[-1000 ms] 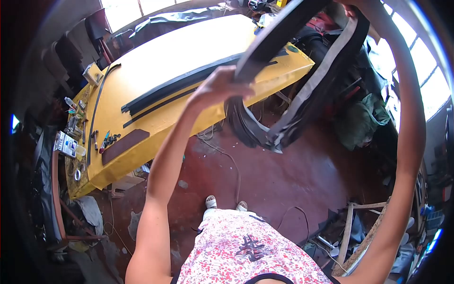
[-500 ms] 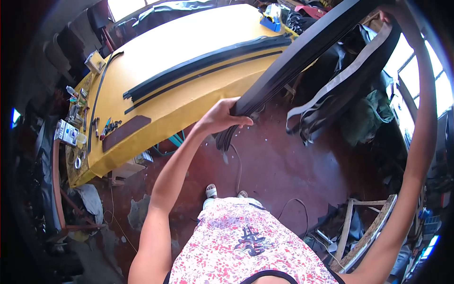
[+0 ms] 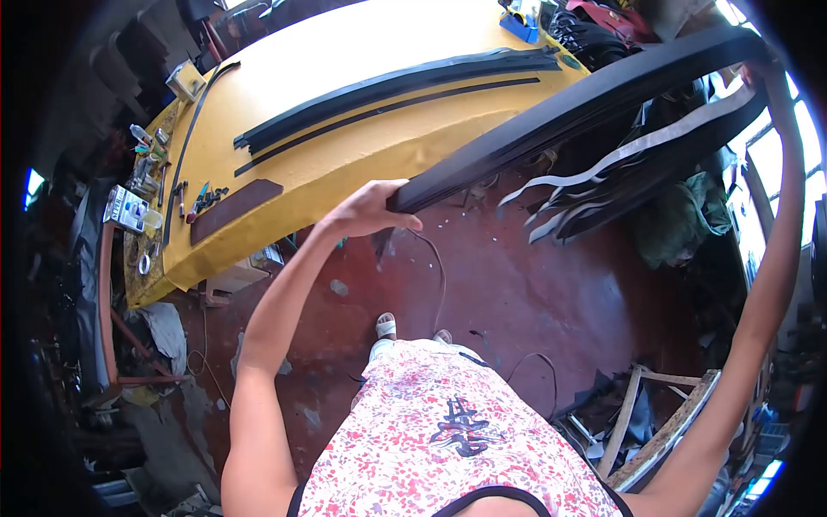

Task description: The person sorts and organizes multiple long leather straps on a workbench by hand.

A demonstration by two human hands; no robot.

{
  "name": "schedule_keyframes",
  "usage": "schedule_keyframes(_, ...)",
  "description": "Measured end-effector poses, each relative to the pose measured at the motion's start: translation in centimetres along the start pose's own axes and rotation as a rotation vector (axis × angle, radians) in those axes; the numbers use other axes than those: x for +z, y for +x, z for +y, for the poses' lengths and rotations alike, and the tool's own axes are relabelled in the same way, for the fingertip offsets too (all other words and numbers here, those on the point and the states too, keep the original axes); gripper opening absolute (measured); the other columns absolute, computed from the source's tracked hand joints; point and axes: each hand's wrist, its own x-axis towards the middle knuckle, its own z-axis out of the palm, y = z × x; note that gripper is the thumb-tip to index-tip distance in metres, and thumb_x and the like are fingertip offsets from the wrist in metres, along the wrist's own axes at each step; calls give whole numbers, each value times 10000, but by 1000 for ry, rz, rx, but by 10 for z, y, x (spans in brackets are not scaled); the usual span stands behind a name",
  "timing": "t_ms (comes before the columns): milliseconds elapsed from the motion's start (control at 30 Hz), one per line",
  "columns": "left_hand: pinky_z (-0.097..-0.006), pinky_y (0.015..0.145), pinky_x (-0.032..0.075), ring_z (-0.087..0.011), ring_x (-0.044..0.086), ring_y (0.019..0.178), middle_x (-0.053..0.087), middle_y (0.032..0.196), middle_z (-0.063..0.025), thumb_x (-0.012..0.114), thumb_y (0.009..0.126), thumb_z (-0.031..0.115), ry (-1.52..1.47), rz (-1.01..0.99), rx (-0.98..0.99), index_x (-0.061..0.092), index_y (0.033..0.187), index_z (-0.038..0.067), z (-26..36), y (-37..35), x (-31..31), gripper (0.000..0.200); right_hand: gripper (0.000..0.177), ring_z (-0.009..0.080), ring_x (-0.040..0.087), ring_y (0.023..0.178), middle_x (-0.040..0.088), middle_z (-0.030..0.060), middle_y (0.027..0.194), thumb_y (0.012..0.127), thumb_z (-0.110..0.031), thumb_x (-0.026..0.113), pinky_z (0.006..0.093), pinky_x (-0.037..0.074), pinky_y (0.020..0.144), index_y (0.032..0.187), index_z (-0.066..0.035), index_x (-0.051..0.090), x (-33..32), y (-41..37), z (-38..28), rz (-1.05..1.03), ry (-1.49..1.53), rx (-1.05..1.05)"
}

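A long bundle of dark strips (image 3: 560, 119) stretches between my two raised hands. My left hand (image 3: 372, 209) is closed round its lower left end, beside the front edge of the yellow table. At the upper right my right hand (image 3: 755, 76) holds the bundle where it bends over; the fingers are partly hidden there. From that bend the loose strip ends (image 3: 594, 202) hang down to the left, some with pale grey undersides. More black strips (image 3: 388, 90) lie along the yellow tabletop (image 3: 345, 168).
A dark red flat piece (image 3: 237, 209), small tools and a tin (image 3: 126, 209) sit at the table's left end. A blue dispenser (image 3: 519, 26) stands on its far side. A wooden frame (image 3: 663, 431) is at the lower right, and a cord (image 3: 442, 276) crosses the red floor.
The bundle has swung to a flatter slant. My left hand has moved slightly left, my right hand right and down. The loose ends have swung and spread.
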Motion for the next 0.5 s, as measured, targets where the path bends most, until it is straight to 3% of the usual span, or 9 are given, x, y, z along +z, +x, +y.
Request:
schedule_keyframes(100,-294,631,453,-115,558,693,630,761,-35,825,738,308,-27,-50,-151,639,979,28,2,-8,-17,413,128,184,619,552,663,79,697,779,11,713,287,509,539,897,7,665,2,-1,21,24,102,49)
schedule_keyframes(233,-293,647,445,-109,528,693,609,770,-19,837,681,193,25,7,-64,637,1009,0,15,-16,-52,430,130,177,619,557,662,77,699,790,-3,708,283,507,544,911,7,662,3,-19,26,34,-8,-10)
schedule_keyframes(267,-295,656,445,-113,516,690,607,761,-52,843,668,187,118,25,6,623,1008,-26,30,-15,-58,458,131,176,619,558,661,76,700,793,-7,707,282,507,545,915,7,661,4,-22,27,34,-24,-27)
schedule_keyframes(333,-314,649,448,-161,512,655,578,736,-138,840,683,209,330,23,-90,610,1024,-45,52,-17,-70,484,133,173,619,561,660,75,701,799,-14,704,280,506,547,922,8,659,8,-33,28,37,-44,-32)
schedule_keyframes(367,-342,680,453,-223,553,700,590,763,-157,839,686,243,369,21,-156,609,1047,-50,56,-18,-76,519,134,171,619,562,660,74,702,802,-18,703,279,506,548,925,8,658,7,-36,29,33,-57,-37)
schedule_keyframes(433,-369,760,465,-288,584,824,595,885,-187,822,704,287,701,46,-90,589,1114,-75,72,-18,-82,594,136,168,619,565,659,73,703,808,-25,700,277,506,550,933,8,656,12,-43,26,32,-73,-38)
schedule_keyframes(500,-377,804,461,-313,579,885,582,949,-198,807,719,299,758,71,-58,571,1151,-86,71,-17,-89,625,139,165,619,568,658,71,704,813,-32,697,275,505,552,940,8,654,8,-43,32,26,-85,-43)
